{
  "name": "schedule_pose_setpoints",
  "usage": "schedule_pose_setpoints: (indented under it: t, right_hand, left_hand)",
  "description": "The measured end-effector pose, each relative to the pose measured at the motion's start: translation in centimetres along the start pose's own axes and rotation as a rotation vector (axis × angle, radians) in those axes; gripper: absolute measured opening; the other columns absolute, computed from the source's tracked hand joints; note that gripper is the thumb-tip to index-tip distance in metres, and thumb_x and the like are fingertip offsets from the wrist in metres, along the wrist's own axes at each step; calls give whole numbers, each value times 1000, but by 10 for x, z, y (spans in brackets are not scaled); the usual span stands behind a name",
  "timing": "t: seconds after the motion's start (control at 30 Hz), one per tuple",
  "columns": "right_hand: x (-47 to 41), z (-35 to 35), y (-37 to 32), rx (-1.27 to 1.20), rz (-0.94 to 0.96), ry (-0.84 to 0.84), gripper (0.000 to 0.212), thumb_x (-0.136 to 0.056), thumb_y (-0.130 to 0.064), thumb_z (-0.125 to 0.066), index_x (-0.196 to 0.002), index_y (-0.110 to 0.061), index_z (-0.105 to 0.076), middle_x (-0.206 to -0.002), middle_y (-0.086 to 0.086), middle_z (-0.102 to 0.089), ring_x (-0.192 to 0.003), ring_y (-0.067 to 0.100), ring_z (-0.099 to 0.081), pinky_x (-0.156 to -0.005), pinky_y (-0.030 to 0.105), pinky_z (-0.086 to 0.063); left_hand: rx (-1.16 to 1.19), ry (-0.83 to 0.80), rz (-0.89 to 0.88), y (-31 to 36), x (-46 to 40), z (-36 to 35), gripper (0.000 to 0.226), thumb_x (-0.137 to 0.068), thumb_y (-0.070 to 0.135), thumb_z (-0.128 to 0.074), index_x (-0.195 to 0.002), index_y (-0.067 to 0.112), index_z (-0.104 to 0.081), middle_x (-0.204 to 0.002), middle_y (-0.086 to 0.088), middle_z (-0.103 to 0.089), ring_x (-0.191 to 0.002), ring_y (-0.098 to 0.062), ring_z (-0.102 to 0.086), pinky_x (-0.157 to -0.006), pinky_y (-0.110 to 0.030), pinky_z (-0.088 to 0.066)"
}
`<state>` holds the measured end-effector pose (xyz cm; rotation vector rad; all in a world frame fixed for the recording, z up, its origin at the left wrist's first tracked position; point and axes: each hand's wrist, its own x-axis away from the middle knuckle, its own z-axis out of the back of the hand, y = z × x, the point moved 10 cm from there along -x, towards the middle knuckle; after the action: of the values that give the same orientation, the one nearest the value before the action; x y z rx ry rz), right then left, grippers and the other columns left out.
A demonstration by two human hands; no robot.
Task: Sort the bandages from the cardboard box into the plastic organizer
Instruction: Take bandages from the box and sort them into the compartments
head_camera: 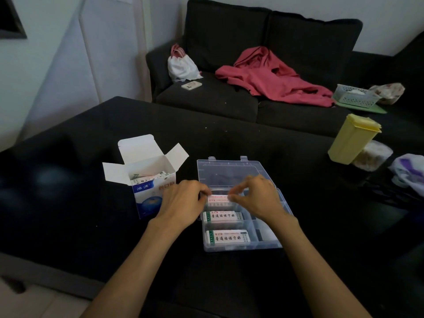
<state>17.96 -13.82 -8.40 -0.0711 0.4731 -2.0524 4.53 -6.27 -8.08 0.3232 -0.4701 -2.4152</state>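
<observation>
Sorting partly complete. Two bandage stacks (223, 227) fill the plastic organizer's (266, 245) near-left compartments; left hand (183, 203) and right hand (258, 197) pinch a third bandage bundle (218, 198) above the next one. Beyond, at the organizer's left edge, the open cardboard box (151, 191) retains more bandages (150, 177).

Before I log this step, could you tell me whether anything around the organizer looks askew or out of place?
Nothing stands out. The plastic organizer lies open and level, two bandage stacks sit squarely in its compartments, and the cardboard box stands upright.
</observation>
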Motion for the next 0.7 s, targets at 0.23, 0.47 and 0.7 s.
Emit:
schedule_pose_setpoints:
  t: [0.23, 0.47, 0.7]
  right_hand:
    - [-4, -5, 8, -182, -76, -43, 16, -89, -30, -62, -101, -24, -71, -101, -4, -71, -88, 7, -61, -87, 38, -53]
    - [-1, 29, 1, -406, -96, 105, 11, -91, -23, -60, -98, -24, -68, -94, -2, -68, -78, 7, -62, -73, 27, -55]
    - [23, 30, -141, -123, 403, 118, 40, -94, -26, -52, -134, -31, -47, -136, -11, -47, -127, 5, -34, -106, 26, -30]
  left_hand:
    - [0, -12, -29, 3, 1, -2, 23, -97, 24, -49, -114, 30, -62, -115, 8, -65, -95, -8, -62, -81, -31, -54]
    - [65, 323, -99, 7, 25, 52, 25, -93, 31, -54, -117, 30, -61, -111, 12, -65, -84, -2, -59, -76, -22, -49]
    - [148, 727, 325, -90, 78, 125, 51, -85, 21, -66, -133, 21, -48, -135, -4, -50, -125, -22, -42, -95, -39, -40]
